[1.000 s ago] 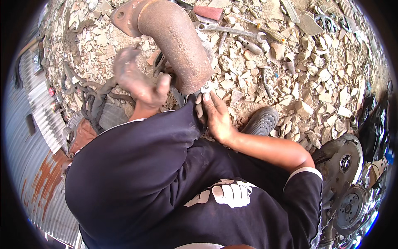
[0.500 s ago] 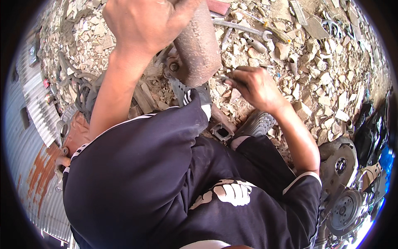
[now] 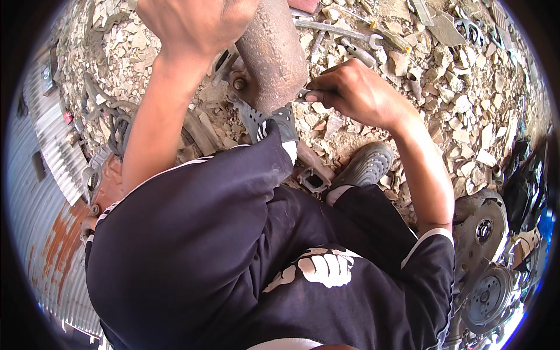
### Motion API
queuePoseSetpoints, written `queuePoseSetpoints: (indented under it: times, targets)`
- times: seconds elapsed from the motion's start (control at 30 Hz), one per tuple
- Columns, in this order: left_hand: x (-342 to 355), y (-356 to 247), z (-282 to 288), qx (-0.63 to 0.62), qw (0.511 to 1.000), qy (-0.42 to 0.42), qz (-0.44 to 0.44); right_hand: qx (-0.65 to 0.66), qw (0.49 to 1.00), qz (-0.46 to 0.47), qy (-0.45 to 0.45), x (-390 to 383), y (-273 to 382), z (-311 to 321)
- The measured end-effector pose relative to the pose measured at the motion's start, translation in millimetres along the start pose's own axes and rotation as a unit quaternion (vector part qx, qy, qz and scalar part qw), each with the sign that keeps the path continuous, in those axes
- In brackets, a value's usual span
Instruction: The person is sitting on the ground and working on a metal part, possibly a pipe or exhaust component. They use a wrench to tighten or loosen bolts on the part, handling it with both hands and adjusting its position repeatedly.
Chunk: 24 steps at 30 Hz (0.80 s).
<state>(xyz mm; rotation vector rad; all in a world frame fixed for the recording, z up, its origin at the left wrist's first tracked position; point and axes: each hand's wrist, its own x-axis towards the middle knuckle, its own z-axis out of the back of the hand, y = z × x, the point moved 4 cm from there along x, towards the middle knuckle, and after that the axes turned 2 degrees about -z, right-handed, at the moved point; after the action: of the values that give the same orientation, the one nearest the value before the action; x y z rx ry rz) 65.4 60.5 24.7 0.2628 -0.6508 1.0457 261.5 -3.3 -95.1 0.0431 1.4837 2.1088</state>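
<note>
A thick, rusty curved pipe (image 3: 273, 55) runs down from the top edge, its lower bend just over my grey perforated clog. Beside the bend is a bolted lug (image 3: 238, 84). My left hand (image 3: 195, 26) is closed in a fist at the upper left, overlapping the pipe. The frame's edge cuts off its fingers, so what it grips is hidden. My right hand (image 3: 359, 93) is closed in a pinch on a small dark metal piece (image 3: 303, 94), whose tip meets or nearly meets the pipe's right side. Most of that piece is hidden by the fingers.
Broken stones cover the ground. An open-ended wrench (image 3: 344, 32), a yellow-handled screwdriver (image 3: 391, 36) and a metal socket (image 3: 359, 52) lie beyond my right hand. Engine parts (image 3: 487, 291) stand at lower right, corrugated sheet (image 3: 44, 204) at left. A square metal tube (image 3: 314, 179) lies between my feet.
My left hand has shifted up and left in view. The right hand has moved up, bringing the small metal piece against or close beside the pipe. My right foot appears turned slightly outward.
</note>
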Motion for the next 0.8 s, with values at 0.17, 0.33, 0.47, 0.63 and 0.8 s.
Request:
queuePoseSetpoints:
  times: [0.17,0.33,0.47,0.63,0.8]
  targets:
    - [3.3,0.3,6.2,0.04,0.999,0.021,-0.008,0.08,0.997,-0.008,0.016,-0.4,-6.6,-13.6]
    - [2.9,-0.5,-2.5,-0.021,0.999,-0.041,-0.027,0.178,0.978,-0.098,-0.058,-15.7,-12.3,-50.7]
    - [3.5,2.1,-3.8,-0.007,0.999,-0.045,0.001,0.278,0.947,-0.11,-0.119,-20.3,-1.5,-76.7]
    - [5.0,8.0,-4.6,0.031,0.999,-0.002,-0.029,0.25,0.94,-0.18,-0.145,-24.1,8.1,-79.8]
    - [5.3,1.9,-1.3,0.039,0.999,0.016,0.013,0.361,0.896,-0.195,-0.168,-24.6,13.3,-96.2]
